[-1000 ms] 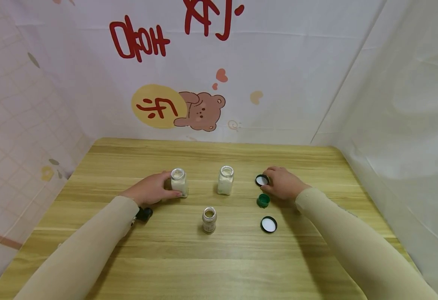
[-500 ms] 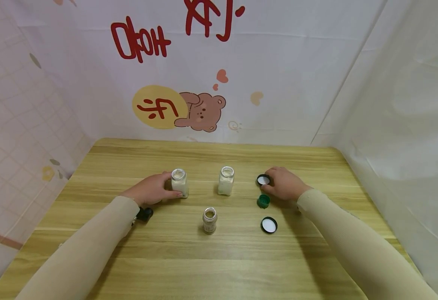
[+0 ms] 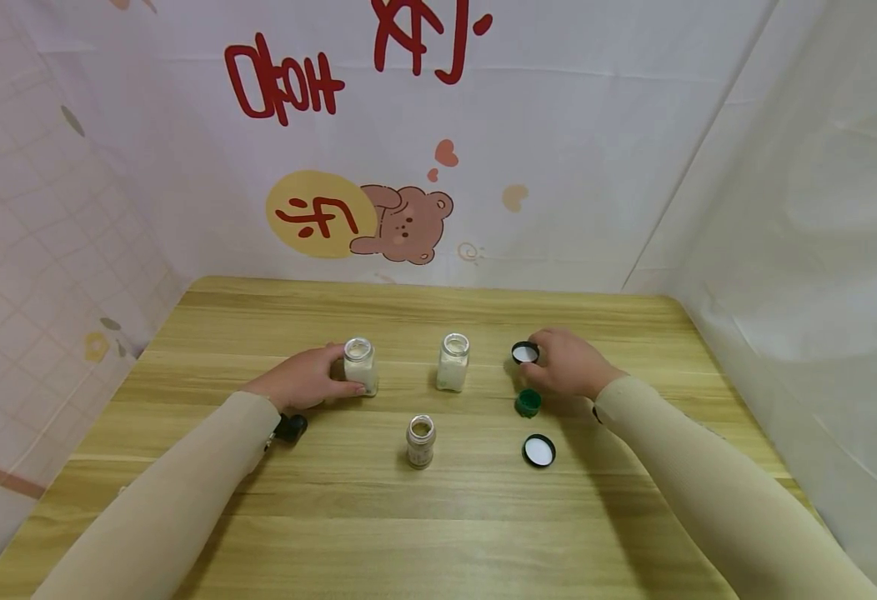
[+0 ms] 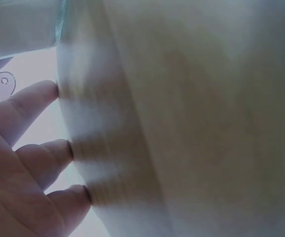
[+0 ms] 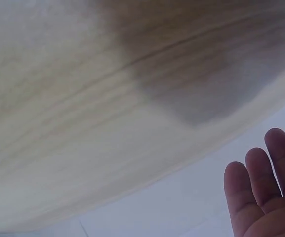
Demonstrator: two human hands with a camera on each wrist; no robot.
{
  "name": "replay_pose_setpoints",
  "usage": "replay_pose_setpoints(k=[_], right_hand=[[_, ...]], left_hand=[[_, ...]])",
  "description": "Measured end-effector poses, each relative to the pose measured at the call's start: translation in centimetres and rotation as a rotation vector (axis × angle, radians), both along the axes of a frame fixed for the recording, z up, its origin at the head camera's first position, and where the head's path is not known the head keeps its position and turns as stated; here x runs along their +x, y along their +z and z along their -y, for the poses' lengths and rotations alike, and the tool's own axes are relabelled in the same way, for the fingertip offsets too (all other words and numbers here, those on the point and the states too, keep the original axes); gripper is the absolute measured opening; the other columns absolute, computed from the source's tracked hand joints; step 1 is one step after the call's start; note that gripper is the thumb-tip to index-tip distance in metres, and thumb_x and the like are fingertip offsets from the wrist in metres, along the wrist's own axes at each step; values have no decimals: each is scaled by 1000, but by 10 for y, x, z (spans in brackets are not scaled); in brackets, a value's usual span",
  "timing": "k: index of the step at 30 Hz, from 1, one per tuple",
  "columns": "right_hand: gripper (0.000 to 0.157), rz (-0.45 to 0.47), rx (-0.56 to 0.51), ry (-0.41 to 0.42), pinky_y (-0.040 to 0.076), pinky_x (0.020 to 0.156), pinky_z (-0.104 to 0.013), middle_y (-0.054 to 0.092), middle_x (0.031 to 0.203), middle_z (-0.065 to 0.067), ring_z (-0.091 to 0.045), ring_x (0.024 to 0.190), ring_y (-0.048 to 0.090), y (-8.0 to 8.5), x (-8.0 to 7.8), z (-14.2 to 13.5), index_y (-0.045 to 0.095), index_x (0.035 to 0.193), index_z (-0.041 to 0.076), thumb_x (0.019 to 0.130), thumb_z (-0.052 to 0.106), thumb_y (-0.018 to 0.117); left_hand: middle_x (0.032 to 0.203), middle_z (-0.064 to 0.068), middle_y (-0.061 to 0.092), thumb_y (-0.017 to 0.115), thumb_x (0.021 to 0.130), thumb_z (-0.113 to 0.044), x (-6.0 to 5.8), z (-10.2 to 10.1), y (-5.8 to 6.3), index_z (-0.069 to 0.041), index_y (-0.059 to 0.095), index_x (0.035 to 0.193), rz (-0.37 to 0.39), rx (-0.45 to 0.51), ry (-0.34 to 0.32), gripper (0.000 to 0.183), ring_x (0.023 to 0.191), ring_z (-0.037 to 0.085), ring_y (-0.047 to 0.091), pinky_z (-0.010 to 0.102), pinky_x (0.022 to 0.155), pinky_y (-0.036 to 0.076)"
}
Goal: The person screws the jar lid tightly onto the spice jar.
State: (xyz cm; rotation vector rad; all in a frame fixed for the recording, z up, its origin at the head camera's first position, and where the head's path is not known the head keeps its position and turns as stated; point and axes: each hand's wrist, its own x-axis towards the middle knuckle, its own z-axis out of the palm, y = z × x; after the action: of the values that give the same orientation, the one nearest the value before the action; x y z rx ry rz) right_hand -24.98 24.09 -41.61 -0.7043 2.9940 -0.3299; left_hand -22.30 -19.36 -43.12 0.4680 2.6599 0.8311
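Note:
On the left, my left hand (image 3: 299,382) grips a squarish glass jar (image 3: 360,371), uncapped and with pale contents. A corner of that jar (image 4: 19,24) shows in the left wrist view, with the other fingers (image 4: 21,111) extended beside it. My right hand (image 3: 569,365) pinches a black lid (image 3: 525,353) by its edge, its white lining facing up. It seems to be slightly off the table. In the right wrist view the fingers (image 5: 261,182) are visible, but the lid is out of view.
A second open glass jar (image 3: 453,364) stands mid-table, and a smaller open bottle (image 3: 419,443) stands nearer. Right of them lie a green cap (image 3: 528,403) and another white-lined black lid (image 3: 539,451). Behind the wooden table (image 3: 438,533) hangs a printed white curtain (image 3: 558,167).
My right hand has taken the black lid slightly up and away from the green cap. The left hand keeps its hold on the jar, which has not visibly moved.

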Motion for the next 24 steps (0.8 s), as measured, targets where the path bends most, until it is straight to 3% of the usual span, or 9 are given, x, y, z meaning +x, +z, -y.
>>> replay_pose_setpoints(k=[11,18,24], right_hand=[[34,15,-35,-2,47,82,-39,61,101,-2,-20,93,57,18,3,4,59,103,13,86,42,58],[30,-21,-57,18,47,77,-36,61,94,2,-17,84,56,26,1,6,59,98,16,86,43,58],[32,-43,-83,28,46,82,-39,62,100,-2,-22,93,57,34,3,11,60,101,13,85,41,61]], left_hand=[[120,-3,57,68,72,-62,0,0,3,-40,46,127,4,-11,-1,63,120,23,48,52,102,34],[118,-5,58,68,71,-62,-1,0,1,-40,47,126,5,-8,1,63,119,22,49,52,102,34],[120,-4,57,68,71,-62,-1,0,3,-40,46,126,20,-6,10,64,120,23,47,53,103,33]])
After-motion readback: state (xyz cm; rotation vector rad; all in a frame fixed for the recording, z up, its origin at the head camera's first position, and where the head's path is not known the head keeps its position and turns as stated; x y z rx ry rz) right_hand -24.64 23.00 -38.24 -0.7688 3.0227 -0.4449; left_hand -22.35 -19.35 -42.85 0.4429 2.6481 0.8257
